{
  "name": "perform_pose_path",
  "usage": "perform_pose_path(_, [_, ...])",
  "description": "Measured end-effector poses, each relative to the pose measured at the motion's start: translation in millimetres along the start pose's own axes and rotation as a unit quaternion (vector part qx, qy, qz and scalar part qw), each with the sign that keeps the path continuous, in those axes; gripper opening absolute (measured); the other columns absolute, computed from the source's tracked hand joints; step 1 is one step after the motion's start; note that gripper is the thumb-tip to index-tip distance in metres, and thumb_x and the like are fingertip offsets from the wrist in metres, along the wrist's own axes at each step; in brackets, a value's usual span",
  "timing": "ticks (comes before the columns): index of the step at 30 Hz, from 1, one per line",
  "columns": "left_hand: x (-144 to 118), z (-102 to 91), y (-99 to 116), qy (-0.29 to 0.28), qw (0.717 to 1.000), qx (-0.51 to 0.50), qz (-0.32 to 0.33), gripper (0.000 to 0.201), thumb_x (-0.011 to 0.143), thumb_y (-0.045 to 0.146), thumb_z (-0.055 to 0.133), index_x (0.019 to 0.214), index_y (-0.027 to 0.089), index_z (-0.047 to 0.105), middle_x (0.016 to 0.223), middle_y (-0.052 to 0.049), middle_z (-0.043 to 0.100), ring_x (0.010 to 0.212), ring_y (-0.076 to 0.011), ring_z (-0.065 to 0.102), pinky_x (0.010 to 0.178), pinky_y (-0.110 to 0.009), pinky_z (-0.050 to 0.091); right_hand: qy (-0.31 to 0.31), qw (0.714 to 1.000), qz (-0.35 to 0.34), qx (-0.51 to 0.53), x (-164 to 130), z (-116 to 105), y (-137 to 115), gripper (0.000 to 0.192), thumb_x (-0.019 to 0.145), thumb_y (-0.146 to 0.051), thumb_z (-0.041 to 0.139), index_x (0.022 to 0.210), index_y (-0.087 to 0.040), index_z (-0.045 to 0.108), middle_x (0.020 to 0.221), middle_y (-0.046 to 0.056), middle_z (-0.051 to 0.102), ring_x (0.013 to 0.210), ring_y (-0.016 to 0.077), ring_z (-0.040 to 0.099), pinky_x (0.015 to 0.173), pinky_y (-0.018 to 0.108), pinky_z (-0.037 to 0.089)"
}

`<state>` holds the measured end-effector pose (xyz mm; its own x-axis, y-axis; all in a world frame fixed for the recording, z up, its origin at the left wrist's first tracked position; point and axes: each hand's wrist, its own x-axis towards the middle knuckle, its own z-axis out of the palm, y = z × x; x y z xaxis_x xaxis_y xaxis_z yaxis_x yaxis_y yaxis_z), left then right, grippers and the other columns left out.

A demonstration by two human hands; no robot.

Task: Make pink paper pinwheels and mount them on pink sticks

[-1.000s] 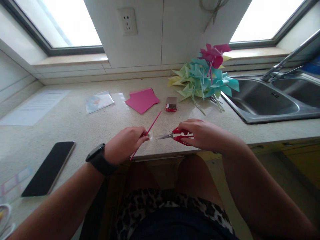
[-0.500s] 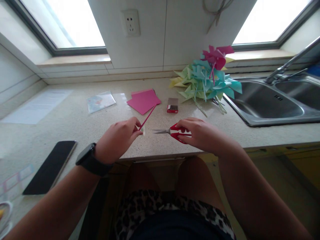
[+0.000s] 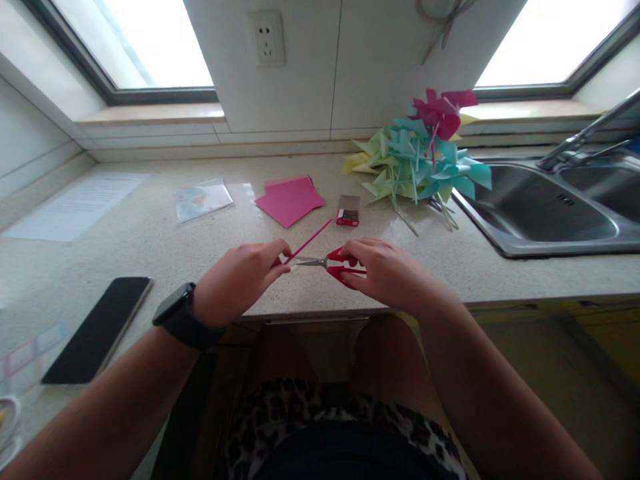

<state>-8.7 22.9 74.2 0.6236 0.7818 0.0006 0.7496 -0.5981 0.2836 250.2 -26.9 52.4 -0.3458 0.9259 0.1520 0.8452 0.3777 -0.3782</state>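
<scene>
The thin pink plastic stick (image 3: 309,241), pinched in the left hand (image 3: 239,280), slants up-right above the speckled worktop (image 3: 150,247). The right hand (image 3: 383,270) grips red-handled scissors (image 3: 327,263), blades pointing left, now touching the stick where a gap showed before.

The lower end of the thin pink stick (image 3: 309,240) is concealed inside the closed left hand (image 3: 240,280). The handles of the red-handled scissors (image 3: 330,263) are largely covered by the fingers of the right hand (image 3: 383,270); whether the blade tips touch the stick cannot be determined. The print on the white paper sheet (image 3: 75,207) and on the small red box (image 3: 348,210) is too small to be read. The stainless steel sink (image 3: 550,220) and the metal tap (image 3: 590,130) are cut off by the right edge. A white round object (image 3: 7,427) is cut off at the lower left corner and cannot be identified.
</scene>
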Motion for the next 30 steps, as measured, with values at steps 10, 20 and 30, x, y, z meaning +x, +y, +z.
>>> perform_pose_path(10, [-1, 0.5, 2, -0.009, 1.000, 0.008, 0.005, 0.021, 0.099, 0.031, 0.054, 0.112, 0.019, 0.065, 0.085, -0.006, 0.074, 0.076, -0.0215, 0.069, 0.067, -0.029, 0.043, -0.002, 0.999, 0.011, -0.039, 2, 4, -9, 0.023, 0.093, -0.039, 0.061, 0.106, -0.020, 0.066, 0.094, 0.007, 0.071, 0.083, 0.0214, 0.063, 0.072, 0.031, 0.043])
perform_pose_path(20, [-1, -0.4, 0, -0.002, 1.000, 0.025, -0.003, 0.023, 0.099, 0.031, 0.053, 0.114, 0.019, 0.066, 0.086, -0.007, 0.075, 0.077, -0.0224, 0.071, 0.066, -0.030, 0.043, 0.010, 0.997, 0.028, -0.072, -6, -2, -12, 0.025, 0.090, -0.040, 0.062, 0.103, -0.019, 0.063, 0.093, 0.008, 0.069, 0.084, 0.0229, 0.063, 0.074, 0.032, 0.043])
perform_pose_path(30, [-2, -2.3, 3, -0.011, 0.999, 0.048, 0.013, 0.022, 0.100, 0.032, 0.054, 0.113, 0.020, 0.067, 0.092, -0.008, 0.077, 0.080, -0.0245, 0.071, 0.069, -0.033, 0.043, 0.003, 0.997, 0.017, -0.070, -7, 2, -19, 0.024, 0.092, -0.039, 0.061, 0.105, -0.019, 0.063, 0.095, 0.007, 0.070, 0.086, 0.0230, 0.063, 0.075, 0.032, 0.043])
